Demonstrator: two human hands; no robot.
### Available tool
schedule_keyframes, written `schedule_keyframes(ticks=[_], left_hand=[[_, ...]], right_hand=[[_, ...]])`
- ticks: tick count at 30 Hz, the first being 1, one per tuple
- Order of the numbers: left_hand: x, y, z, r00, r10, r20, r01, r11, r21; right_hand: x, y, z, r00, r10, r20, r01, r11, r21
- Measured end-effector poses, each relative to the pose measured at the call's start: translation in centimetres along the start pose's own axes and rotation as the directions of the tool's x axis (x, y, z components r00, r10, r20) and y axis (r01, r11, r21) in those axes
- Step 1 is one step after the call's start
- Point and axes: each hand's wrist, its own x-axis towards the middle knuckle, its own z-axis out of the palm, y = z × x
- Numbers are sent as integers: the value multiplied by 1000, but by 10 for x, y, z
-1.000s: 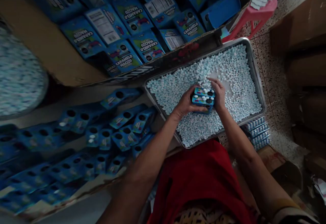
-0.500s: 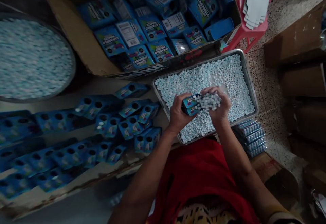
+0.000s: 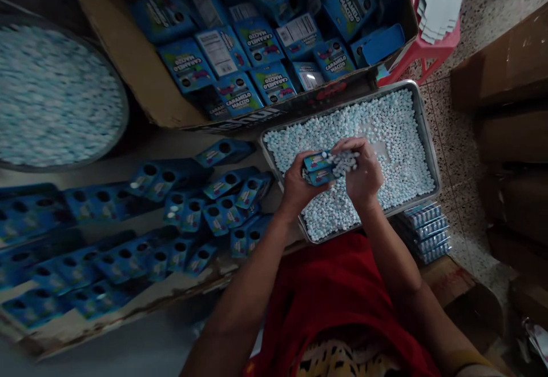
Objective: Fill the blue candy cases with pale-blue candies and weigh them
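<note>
My left hand (image 3: pixel 296 185) is wrapped round two small blue candy boxes (image 3: pixel 317 169), held side by side above the tray. Close against their right end, my right hand (image 3: pixel 365 172) is cupped round a heap of small white candies (image 3: pixel 345 163). Some of these lie at the boxes' ends, where the openings are partly covered. Beneath both hands is a metal tray (image 3: pixel 433 154) spread with pale blue and white candies (image 3: pixel 398 137); a patch of its bottom shows through right of my right hand.
Left of the tray, rows of blue boxes with round holes (image 3: pixel 107 263) stand on the table. Behind it is a cardboard carton (image 3: pixel 128 74) of blue boxes. A round tub of candies (image 3: pixel 55 97) stands far left, a red stool (image 3: pixel 436 51) at back right, wrapped packs (image 3: pixel 428 231) at right.
The heap in my right hand has become smaller, and the hand has closed in nearer the boxes. My left hand keeps its hold. The whole view has shifted slightly.
</note>
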Motion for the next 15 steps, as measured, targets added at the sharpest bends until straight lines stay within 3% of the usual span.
schedule_keyframes(ticks=[5, 7, 9, 10, 12, 14, 15], left_hand=[[16, -16, -6, 997, 64, 47, -61, 996, -67], [18, -21, -12, 999, 31, 12, -29, 994, -109], [16, -23, -20, 1000, 9, -24, -11, 993, -119], [14, -23, -23, 1000, 15, -6, -15, 994, -109], [12, -21, -30, 998, 20, 61, -15, 997, -82], [10, -21, -36, 996, -3, 91, 10, 997, -75], [8, -22, -38, 996, -19, 92, 26, 997, -79]], right_hand=[[5, 3, -5, 999, 33, 27, -34, 999, 35], [-3, 3, -25, 998, 38, -42, -37, 999, 30], [-22, 7, -55, 996, 30, -88, -46, 980, -193], [-34, 11, -71, 998, 28, -58, -49, 919, -392], [-57, 24, -99, 975, 138, 175, 41, 663, -748], [-67, 42, -118, 864, 311, 396, 249, 419, -873], [-64, 51, -124, 804, 372, 464, 343, 348, -873]])
